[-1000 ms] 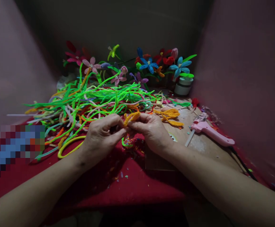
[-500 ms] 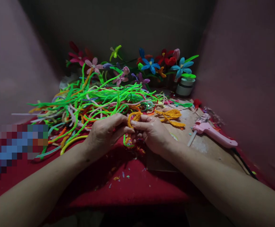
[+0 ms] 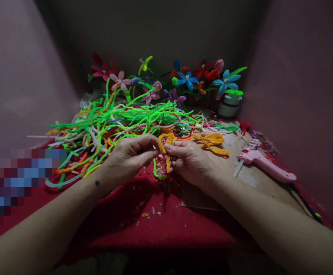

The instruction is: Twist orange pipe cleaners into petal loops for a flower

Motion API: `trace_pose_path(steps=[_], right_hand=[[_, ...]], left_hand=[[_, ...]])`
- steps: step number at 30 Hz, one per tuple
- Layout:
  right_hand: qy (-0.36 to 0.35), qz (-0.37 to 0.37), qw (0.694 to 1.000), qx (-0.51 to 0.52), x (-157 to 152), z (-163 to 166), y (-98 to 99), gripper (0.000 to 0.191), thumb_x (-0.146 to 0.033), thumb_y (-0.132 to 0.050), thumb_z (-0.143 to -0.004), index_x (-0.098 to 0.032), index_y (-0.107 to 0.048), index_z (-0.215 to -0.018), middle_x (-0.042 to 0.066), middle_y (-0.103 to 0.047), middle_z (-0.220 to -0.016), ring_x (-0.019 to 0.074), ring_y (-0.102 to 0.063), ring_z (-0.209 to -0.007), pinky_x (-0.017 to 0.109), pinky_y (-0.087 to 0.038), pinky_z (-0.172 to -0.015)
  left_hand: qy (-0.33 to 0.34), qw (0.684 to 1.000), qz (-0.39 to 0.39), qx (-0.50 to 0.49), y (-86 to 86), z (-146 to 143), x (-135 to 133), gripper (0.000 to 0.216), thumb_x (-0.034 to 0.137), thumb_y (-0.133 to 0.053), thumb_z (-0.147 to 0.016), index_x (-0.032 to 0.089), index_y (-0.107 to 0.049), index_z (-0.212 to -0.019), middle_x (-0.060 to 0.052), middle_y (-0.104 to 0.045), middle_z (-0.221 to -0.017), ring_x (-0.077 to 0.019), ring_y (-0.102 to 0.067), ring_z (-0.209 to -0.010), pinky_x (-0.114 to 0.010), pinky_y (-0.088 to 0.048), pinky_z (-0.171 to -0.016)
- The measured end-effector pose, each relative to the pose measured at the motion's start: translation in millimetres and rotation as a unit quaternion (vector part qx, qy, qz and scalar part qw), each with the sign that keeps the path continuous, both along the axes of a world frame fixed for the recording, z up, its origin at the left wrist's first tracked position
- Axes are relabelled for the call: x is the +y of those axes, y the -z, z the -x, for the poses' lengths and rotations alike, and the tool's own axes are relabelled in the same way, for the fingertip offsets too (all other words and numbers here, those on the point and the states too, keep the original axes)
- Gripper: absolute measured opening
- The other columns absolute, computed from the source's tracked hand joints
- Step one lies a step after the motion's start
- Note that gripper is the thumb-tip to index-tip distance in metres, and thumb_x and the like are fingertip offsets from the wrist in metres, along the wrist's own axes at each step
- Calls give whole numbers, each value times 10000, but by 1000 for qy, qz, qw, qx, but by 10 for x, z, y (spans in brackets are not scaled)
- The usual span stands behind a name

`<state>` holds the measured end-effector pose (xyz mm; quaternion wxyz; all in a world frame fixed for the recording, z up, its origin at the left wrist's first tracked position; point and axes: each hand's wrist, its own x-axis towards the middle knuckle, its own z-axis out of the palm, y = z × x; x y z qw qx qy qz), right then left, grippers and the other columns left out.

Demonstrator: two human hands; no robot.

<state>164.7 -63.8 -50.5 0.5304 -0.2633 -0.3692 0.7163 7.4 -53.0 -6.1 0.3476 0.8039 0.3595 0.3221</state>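
Note:
An orange pipe cleaner (image 3: pixel 169 143), bent into a loop with an end hanging down, is held up between both hands. My right hand (image 3: pixel 190 158) pinches it between thumb and fingers from the right. My left hand (image 3: pixel 132 152) has its thumb and forefinger closed at the loop's left side. Below the fingers, a bent green pipe cleaner (image 3: pixel 155 172) shows near the table. Just right of my hands, looped orange pipe cleaners (image 3: pixel 212 141) lie on a brown board (image 3: pixel 200 196).
A tangled heap of coloured pipe cleaners (image 3: pixel 132 116) spreads behind my left hand. On the board at right rests a pink glue gun (image 3: pixel 266 162). Pipe-cleaner flowers (image 3: pixel 187 79) and a white jar (image 3: pixel 229 105) stand at the back. Scraps litter the red cloth (image 3: pixel 155 236).
The whole scene has shifted slightly right in view. The orange loop now stands more open, with its end hanging lower, and my left fingers have straightened a little.

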Motion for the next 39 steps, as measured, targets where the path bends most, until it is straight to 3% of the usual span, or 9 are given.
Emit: trace_pose_path(steps=[4, 10, 13, 16, 21, 24, 26, 30, 39], right_hand=[[-13, 14, 1000, 0, 9, -12, 22, 131, -219, -664, -662, -132, -568, -682, -24, -539, -547, 69, -451, -407, 216, -435, -407], [0, 32, 999, 6, 19, -26, 32, 123, -209, -661, -657, -113, -586, -678, -9, -546, -538, 82, -499, -426, 208, -446, -414], [41, 30, 999, -6, 18, -26, 23, 128, -195, -683, -656, -116, -594, -705, -15, -546, -569, 72, -487, -445, 198, -436, -413], [77, 31, 996, -18, 7, -15, 16, 153, -200, -704, -665, -130, -577, -713, -21, -548, -609, 72, -506, -489, 189, -431, -426], [58, 25, 997, -39, -19, 5, 10, 173, -233, -701, -679, -128, -571, -722, -14, -549, -614, 87, -529, -502, 208, -440, -446], [54, 24, 998, -38, -22, 9, 10, 174, -238, -704, -673, -132, -579, -731, -7, -563, -617, 96, -537, -504, 216, -440, -443], [60, 20, 998, -31, -21, 7, 5, 182, -229, -719, -654, -136, -589, -741, -5, -578, -639, 94, -540, -511, 215, -445, -450], [73, 20, 997, -20, -20, -1, -27, 208, -259, -744, -630, -143, -598, -722, -8, -587, -626, 92, -534, -506, 224, -457, -459], [87, 41, 995, -30, -4, 16, -72, 216, -266, -765, -592, -141, -593, -629, -25, -556, -528, 84, -489, -433, 211, -421, -396]], left_hand=[[-22, 999, 8, 26, 43, -13, -9, 150, 234, -506, -794, 147, -602, -869, 37, -453, -572, -77, -364, -501, -196, -288, -455], [-30, 985, -95, 137, 144, -26, 42, 297, 153, -449, -773, 158, -587, -1036, 36, -503, -617, -83, -412, -544, -187, -320, -513], [2, 988, -39, 147, 91, -4, 51, 231, 146, -435, -766, 153, -611, -914, 38, -482, -618, -73, -398, -535, -179, -319, -505], [56, 985, 78, 140, 18, 41, 76, 107, 173, -467, -756, 149, -571, -768, 50, -431, -581, -66, -385, -503, -179, -318, -477], [120, 954, 248, 120, -21, 96, 151, 85, 219, -500, -765, 146, -543, -759, 30, -515, -599, -87, -469, -497, -198, -374, -468], [158, 959, 221, 79, -18, 81, 164, 150, 244, -541, -775, 121, -624, -798, -22, -597, -757, -122, -545, -694, -233, -445, -641], [141, 969, 197, 50, -5, 55, 151, 186, 271, -541, -792, 119, -643, -761, -26, -597, -752, -125, -535, -716, -237, -438, -669], [93, 974, 208, 10, 63, 12, 124, 244, 316, -527, -809, 131, -593, -665, 8, -530, -611, -90, -463, -567, -213, -380, -556], [130, 959, 246, 57, 100, -7, 60, 229, 350, -527, -817, 147, -579, -725, 48, -474, -501, -52, -374, -406, -170, -275, -397]])
